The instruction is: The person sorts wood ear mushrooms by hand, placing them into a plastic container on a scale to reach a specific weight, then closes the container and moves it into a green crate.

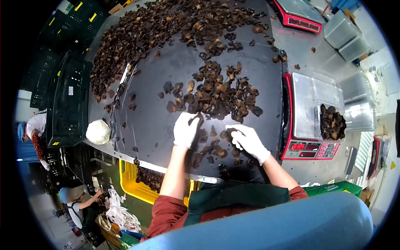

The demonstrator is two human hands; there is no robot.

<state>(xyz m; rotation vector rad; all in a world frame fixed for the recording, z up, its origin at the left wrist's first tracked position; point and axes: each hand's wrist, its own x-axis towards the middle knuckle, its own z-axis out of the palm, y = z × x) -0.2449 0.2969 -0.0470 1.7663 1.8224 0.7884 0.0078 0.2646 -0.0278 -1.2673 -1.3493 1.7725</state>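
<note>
Head view: the fingers of my white-gloved left hand (185, 130) pinch a dark brown, ruffled mushroom piece (200, 120); those of my white-gloved right hand (250, 143) are half curled, and I cannot tell whether they grip anything. A brown-black heap of ruffled mushrooms (218, 93) lies at twelve o'clock on the black-covered tabletop (146, 89), a red-and-silver scale (312, 100) at two.

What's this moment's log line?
left hand: at near edge of pile | right hand: by loose mushrooms | near scale: tub on it
</note>
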